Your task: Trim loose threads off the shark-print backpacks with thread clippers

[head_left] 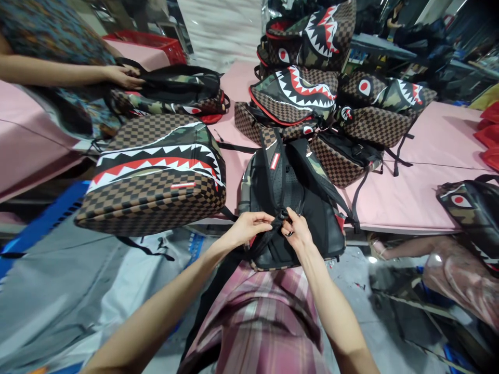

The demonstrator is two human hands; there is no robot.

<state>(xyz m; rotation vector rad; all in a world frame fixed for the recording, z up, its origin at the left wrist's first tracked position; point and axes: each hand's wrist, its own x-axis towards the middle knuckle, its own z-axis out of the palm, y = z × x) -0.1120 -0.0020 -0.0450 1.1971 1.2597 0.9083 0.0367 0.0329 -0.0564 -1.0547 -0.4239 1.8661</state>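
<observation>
both hands meet at the middle now: the left hand [249,227] pinches a black strap [273,228] between thumb and fingertips, and the right hand [297,232] is narrowed on the same strap from the other side. the strap belongs to a backpack [290,192] lying back-up at the near edge of the pink desk [429,156]. just left of it sits a checkered shark-mouth backpack [156,176]. further back, a pile of the same bags [307,88]. top left, another person's hand [122,76] rests on a camo bag [175,93].
</observation>
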